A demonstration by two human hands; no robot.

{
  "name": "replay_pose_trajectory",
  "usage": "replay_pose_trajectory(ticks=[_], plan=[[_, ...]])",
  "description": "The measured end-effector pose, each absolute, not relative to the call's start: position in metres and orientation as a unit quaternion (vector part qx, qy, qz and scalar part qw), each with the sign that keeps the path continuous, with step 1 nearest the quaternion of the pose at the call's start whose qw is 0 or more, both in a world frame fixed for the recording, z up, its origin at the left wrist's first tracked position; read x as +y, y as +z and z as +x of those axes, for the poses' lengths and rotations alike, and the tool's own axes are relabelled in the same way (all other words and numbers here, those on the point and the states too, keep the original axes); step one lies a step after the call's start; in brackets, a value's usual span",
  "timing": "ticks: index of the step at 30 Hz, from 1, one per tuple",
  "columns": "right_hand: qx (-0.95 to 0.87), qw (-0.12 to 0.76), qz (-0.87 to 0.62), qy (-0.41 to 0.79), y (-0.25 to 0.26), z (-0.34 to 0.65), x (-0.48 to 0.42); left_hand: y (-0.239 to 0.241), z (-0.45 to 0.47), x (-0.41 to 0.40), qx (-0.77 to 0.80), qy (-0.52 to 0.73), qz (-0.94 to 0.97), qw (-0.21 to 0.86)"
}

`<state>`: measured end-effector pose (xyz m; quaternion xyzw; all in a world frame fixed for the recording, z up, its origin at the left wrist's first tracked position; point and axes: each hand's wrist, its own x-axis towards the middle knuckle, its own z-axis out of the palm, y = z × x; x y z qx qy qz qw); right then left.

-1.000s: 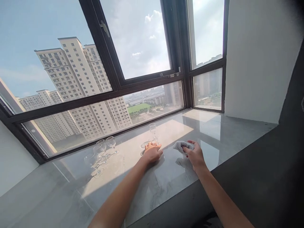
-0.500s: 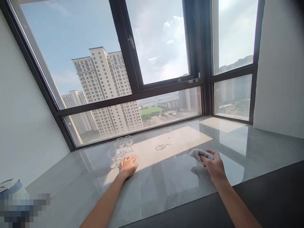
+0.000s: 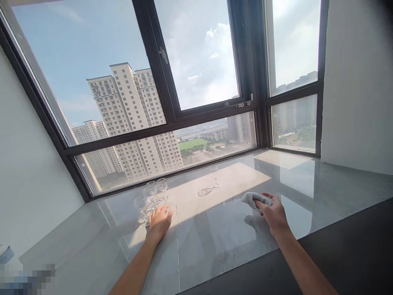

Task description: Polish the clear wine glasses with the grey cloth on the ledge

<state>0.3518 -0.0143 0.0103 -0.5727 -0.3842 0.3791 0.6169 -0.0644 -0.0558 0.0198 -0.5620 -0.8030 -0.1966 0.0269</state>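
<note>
A cluster of several clear stemmed wine glasses [image 3: 150, 196] stands on the grey marble window ledge [image 3: 215, 233] near the pane. My left hand [image 3: 160, 221] reaches to the base of the nearest glass, fingers stretched forward and touching it. One more wine glass [image 3: 213, 175] stands alone further right, in the sunlit patch. My right hand [image 3: 273, 213] is closed on a bunched grey cloth [image 3: 252, 198] held just above the ledge.
A large black-framed window [image 3: 172, 119] runs along the back of the ledge, with tower blocks outside. White walls close in both ends. A dark surface [image 3: 353, 254] borders the ledge's near edge at right. A blurred patch sits at bottom left.
My left hand moved from the lone glass on the right over to the cluster of glasses on the left. My right hand kept the cloth and barely shifted.
</note>
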Motion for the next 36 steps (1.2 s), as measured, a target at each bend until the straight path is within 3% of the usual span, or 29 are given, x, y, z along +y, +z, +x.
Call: replay_pose_trajectory(ticks=[3,8,18,27,32,36], plan=[[-0.382,0.618,-0.571,0.383,0.014,0.351,-0.015,0.019,-0.034,-0.066,-0.745,-0.243,-0.619,0.057],[-0.389,0.608,-0.571,0.39,0.013,0.353,-0.017,0.014,0.052,-0.032,-0.57,-0.216,-0.793,-0.018],[-0.379,0.633,-0.559,0.38,0.012,0.351,-0.012,0.023,0.148,0.096,-0.668,-0.109,-0.732,-0.07],[-0.375,0.631,-0.553,0.394,0.017,0.35,-0.017,0.022,0.119,0.05,-0.617,-0.138,-0.772,-0.062],[-0.385,0.617,-0.567,0.387,0.016,0.351,-0.017,0.019,0.054,-0.024,-0.586,-0.171,-0.791,-0.046],[-0.392,0.603,-0.585,0.375,0.007,0.354,-0.012,0.018,-0.009,-0.071,-0.646,-0.167,-0.745,-0.021]])
